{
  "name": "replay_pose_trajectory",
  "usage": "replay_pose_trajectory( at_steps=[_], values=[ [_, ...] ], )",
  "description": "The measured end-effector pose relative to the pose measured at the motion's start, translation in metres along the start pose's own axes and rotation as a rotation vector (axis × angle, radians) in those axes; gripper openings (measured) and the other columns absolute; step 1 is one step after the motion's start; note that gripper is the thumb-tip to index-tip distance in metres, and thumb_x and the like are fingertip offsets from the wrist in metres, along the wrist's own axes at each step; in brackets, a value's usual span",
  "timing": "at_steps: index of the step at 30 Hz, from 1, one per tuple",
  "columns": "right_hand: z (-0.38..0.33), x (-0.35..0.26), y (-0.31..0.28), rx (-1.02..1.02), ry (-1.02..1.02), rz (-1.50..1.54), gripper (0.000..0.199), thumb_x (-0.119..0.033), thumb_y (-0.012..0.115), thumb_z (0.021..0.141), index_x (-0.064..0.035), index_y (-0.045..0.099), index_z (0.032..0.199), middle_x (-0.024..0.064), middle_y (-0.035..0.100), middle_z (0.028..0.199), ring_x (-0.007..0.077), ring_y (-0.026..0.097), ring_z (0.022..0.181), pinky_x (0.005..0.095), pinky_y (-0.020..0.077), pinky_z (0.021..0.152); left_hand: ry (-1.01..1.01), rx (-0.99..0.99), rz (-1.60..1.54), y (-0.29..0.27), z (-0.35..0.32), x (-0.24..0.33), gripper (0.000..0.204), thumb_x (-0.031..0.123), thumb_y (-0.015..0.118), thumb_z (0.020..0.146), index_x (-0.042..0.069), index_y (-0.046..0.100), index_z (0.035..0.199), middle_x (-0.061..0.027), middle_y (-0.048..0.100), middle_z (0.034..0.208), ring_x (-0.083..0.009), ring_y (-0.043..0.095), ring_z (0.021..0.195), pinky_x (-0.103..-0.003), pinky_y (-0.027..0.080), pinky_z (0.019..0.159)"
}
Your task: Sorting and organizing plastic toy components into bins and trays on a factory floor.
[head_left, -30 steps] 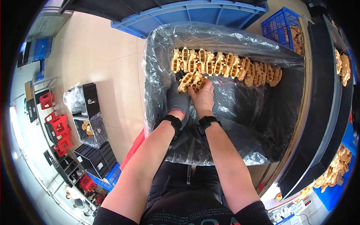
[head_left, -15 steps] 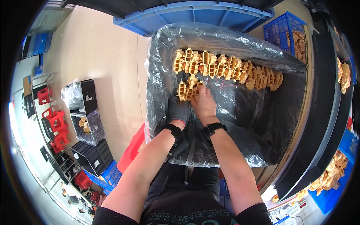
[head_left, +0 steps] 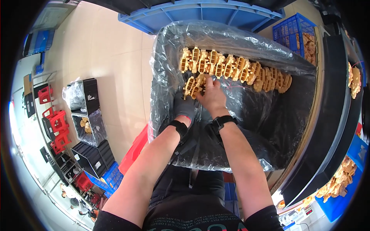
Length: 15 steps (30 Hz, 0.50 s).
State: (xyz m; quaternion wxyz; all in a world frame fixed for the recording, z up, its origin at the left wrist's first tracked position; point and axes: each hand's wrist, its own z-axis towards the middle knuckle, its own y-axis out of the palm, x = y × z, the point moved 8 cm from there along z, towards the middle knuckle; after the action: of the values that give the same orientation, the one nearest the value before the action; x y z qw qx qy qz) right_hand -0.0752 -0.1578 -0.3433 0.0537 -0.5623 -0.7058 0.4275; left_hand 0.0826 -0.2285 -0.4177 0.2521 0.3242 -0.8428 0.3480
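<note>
Both my hands are at a small cluster of tan slotted plastic parts (head_left: 190,87) inside a box lined with clear plastic film. My left hand (head_left: 184,107), in a dark grey glove, closes on the cluster from below; the parts hide most of its fingertips. My bare right hand (head_left: 212,96) grips the cluster's right side between thumb and fingers. Just beyond stands a long row of like tan parts (head_left: 229,67), packed side by side along the far side of the box. The film liner (head_left: 266,123) covers the box floor and walls.
A blue crate (head_left: 200,15) stands behind the box. At right runs a dark rail (head_left: 327,115), with a blue basket (head_left: 287,34) of tan parts at its far end. More tan parts (head_left: 339,179) lie at the lower right. Black crates (head_left: 90,94) and red stools (head_left: 58,121) stand left.
The small cluster has tilted and shifted slightly away from me, toward the row. My right hand has moved a little rightward and its fingers have spread more.
</note>
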Motion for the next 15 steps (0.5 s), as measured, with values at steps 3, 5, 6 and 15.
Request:
replay_pose_trajectory(
  at_steps=[3,5,6,15],
  values=[
    [0.002,0.010,0.012,0.017,-0.018,-0.029,0.070,-0.031,0.068,0.079,-0.0322,0.031,0.138,0.0165,0.045,0.126,0.0373,0.059,0.102,0.0437,0.0525,0.081,0.019,-0.074,-0.052,0.012,-0.008,0.011,0.034,0.013,0.050,0.087,-0.001,0.053,0.118,-0.0215,0.060,0.113,-0.0328,0.059,0.106,-0.038,0.046,0.087],
    [0.001,0.008,0.014,0.003,-0.018,-0.008,0.066,-0.029,0.067,0.079,-0.0311,0.033,0.136,0.0167,0.044,0.125,0.0375,0.059,0.102,0.0437,0.0525,0.081,0.051,-0.063,-0.031,0.003,-0.007,0.010,0.035,0.012,0.048,0.089,-0.001,0.052,0.120,-0.0215,0.059,0.116,-0.0321,0.058,0.108,-0.038,0.046,0.088],
    [-0.001,-0.002,0.014,-0.007,-0.026,0.013,0.062,-0.027,0.066,0.080,-0.0301,0.035,0.135,0.0169,0.044,0.125,0.0378,0.058,0.102,0.0438,0.0526,0.081,0.050,0.006,0.071,-0.012,0.011,-0.013,0.032,0.013,0.048,0.089,0.000,0.055,0.118,-0.0213,0.061,0.112,-0.0328,0.060,0.104,-0.037,0.046,0.086],
    [0.012,-0.012,0.010,0.193,-0.046,0.256,0.058,-0.020,0.065,0.082,-0.0162,0.037,0.132,0.0222,0.043,0.126,0.0432,0.056,0.102,0.0468,0.0500,0.084,0.132,0.018,-0.307,0.008,-0.004,0.018,0.039,0.006,0.045,0.088,0.005,0.051,0.127,-0.0159,0.060,0.117,-0.0266,0.059,0.104,-0.033,0.045,0.088]
  ],
)
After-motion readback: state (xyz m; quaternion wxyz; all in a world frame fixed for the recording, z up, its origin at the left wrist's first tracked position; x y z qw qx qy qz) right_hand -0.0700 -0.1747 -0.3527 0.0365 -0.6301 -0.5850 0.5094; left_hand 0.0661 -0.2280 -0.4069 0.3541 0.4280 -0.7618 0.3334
